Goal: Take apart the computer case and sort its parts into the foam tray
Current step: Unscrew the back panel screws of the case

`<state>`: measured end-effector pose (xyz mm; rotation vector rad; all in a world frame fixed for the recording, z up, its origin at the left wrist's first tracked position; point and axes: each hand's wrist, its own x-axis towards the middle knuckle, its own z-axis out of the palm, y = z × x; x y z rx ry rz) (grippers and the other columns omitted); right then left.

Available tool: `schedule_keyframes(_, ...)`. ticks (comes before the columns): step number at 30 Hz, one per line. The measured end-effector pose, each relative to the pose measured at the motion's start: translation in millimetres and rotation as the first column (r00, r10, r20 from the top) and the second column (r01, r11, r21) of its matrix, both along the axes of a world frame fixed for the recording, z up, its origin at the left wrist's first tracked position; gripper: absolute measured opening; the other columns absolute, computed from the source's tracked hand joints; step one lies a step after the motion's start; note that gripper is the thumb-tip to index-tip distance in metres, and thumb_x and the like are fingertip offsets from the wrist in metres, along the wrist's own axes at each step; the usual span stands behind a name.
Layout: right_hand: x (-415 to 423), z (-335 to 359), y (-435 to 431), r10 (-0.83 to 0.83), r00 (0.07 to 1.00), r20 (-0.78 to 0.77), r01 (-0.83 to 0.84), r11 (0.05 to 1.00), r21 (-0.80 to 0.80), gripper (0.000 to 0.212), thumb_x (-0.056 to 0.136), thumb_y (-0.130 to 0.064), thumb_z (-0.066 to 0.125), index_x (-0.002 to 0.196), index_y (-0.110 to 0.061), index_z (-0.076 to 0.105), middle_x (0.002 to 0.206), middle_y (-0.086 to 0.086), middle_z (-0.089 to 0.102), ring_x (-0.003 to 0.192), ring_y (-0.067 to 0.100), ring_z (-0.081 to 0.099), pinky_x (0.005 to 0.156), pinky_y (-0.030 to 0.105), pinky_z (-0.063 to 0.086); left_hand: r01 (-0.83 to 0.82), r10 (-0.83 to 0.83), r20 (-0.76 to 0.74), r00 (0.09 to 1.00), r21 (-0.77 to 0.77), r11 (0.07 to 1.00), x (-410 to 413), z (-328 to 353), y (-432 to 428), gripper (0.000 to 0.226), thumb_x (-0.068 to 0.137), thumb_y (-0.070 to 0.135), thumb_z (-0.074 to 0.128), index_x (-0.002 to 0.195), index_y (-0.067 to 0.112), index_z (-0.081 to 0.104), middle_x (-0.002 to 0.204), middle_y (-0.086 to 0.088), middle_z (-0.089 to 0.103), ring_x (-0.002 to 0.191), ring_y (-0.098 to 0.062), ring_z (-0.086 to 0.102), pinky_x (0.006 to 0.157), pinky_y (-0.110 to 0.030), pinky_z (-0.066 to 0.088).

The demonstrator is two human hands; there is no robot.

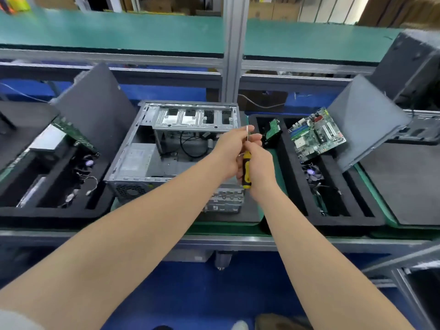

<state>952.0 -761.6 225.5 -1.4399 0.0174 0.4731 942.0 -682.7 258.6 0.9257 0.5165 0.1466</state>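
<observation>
Both grips close on a yellow-and-black-handled screwdriver [246,173], held upright: the left hand [227,151] pinches its thin metal shaft near the tip, and the right hand [259,166] curls round the upper handle. They hover over the right edge of the open grey metal computer case [147,160], which lies on the green worktop [226,228]. Just to its right, the black foam tray [295,186] holds a green motherboard [316,136], a hard drive [271,133], a fan [312,175] and a leaning dark side panel [364,125].
</observation>
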Motion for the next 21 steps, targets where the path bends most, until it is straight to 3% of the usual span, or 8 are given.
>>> schedule_keyframes(3, -35, 6, 47, 0.125, 0.992, 0.023, -0.125, 0.992, -0.008, 0.038, 0.095, -0.035, 0.054, 0.063, -0.024, 0.071, 0.057, 0.007, 0.061, 0.04, 0.021, 0.05, 0.041, 0.025, 0.039, -0.062, 0.063, 0.015, 0.998, -0.046, 0.997, -46, 8, 49, 0.015, 0.104, 0.02, 0.052, 0.111, 0.014, 0.064, 0.078, 0.0, 0.074, 0.075, -0.017, 0.071, 0.06, -0.024, 0.06)
schedule_keyframes(6, -76, 1, 95, 0.24, 0.97, 0.037, -0.239, 0.971, -0.025, 0.032, 0.096, -0.039, 0.054, 0.08, -0.017, 0.072, 0.058, 0.008, 0.063, 0.04, 0.023, 0.052, 0.039, 0.025, 0.038, -0.121, 0.121, -0.012, 0.993, -0.013, 0.993, -97, 1, 99, 0.019, 0.103, 0.025, 0.054, 0.113, 0.013, 0.065, 0.086, -0.002, 0.076, 0.074, -0.015, 0.073, 0.056, -0.022, 0.058)
schedule_keyframes(10, -131, -14, 144, 0.364, 0.931, 0.02, -0.361, 0.929, -0.079, 0.033, 0.096, -0.038, 0.053, 0.084, -0.011, 0.067, 0.061, 0.012, 0.059, 0.039, 0.025, 0.051, 0.039, 0.027, 0.039, -0.078, 0.077, -0.028, 0.997, -0.046, 0.996, -161, -24, 161, 0.021, 0.103, 0.031, 0.053, 0.108, 0.014, 0.065, 0.092, 0.0, 0.077, 0.079, -0.017, 0.065, 0.05, -0.027, 0.044)
schedule_keyframes(12, -155, -22, 160, 0.391, 0.92, 0.004, -0.388, 0.914, -0.116, 0.032, 0.097, -0.038, 0.051, 0.084, -0.012, 0.065, 0.066, 0.013, 0.059, 0.04, 0.024, 0.049, 0.039, 0.027, 0.039, -0.059, 0.057, -0.027, 0.998, -0.073, 0.996, -187, -39, 185, 0.024, 0.101, 0.03, 0.056, 0.115, 0.012, 0.065, 0.103, -0.003, 0.076, 0.072, -0.015, 0.067, 0.051, -0.027, 0.04)
schedule_keyframes(15, -186, -35, 174, 0.382, 0.924, -0.033, -0.382, 0.912, -0.146, 0.036, 0.101, -0.038, 0.051, 0.081, -0.011, 0.063, 0.063, 0.012, 0.06, 0.037, 0.023, 0.046, 0.038, 0.025, 0.037, -0.044, 0.046, 0.014, 0.999, -0.147, 0.988, -220, -61, 207, 0.019, 0.102, 0.026, 0.056, 0.112, 0.012, 0.064, 0.108, -0.006, 0.075, 0.077, -0.018, 0.074, 0.048, -0.026, 0.047)
schedule_keyframes(17, -203, -44, 181, 0.356, 0.933, -0.053, -0.36, 0.917, -0.175, 0.042, 0.104, -0.04, 0.051, 0.079, -0.008, 0.064, 0.063, 0.013, 0.06, 0.037, 0.024, 0.046, 0.038, 0.025, 0.038, 0.007, -0.007, -0.003, 1.0, -0.132, 0.991, -238, -75, 216, 0.021, 0.103, 0.027, 0.055, 0.116, 0.014, 0.065, 0.111, -0.005, 0.075, 0.076, -0.019, 0.066, 0.046, -0.027, 0.044)
schedule_keyframes(19, -219, -52, 185, 0.326, 0.943, -0.071, -0.334, 0.919, -0.209, 0.047, 0.105, -0.04, 0.05, 0.076, -0.006, 0.064, 0.064, 0.015, 0.059, 0.039, 0.024, 0.046, 0.039, 0.026, 0.039, 0.057, -0.06, -0.018, 0.998, -0.123, 0.991, -251, -89, 222, 0.023, 0.102, 0.027, 0.054, 0.117, 0.014, 0.066, 0.109, -0.004, 0.074, 0.081, -0.021, 0.055, 0.053, -0.033, 0.043)
schedule_keyframes(21, -228, -58, 184, 0.305, 0.947, -0.103, -0.321, 0.92, -0.227, 0.047, 0.105, -0.039, 0.049, 0.075, -0.006, 0.064, 0.061, 0.012, 0.06, 0.038, 0.023, 0.047, 0.04, 0.026, 0.04, 0.061, -0.066, -0.03, 0.997, -0.158, 0.986, -257, -96, 223, 0.022, 0.102, 0.024, 0.055, 0.116, 0.01, 0.065, 0.105, -0.005, 0.075, 0.099, -0.023, 0.061, 0.069, -0.033, 0.052)
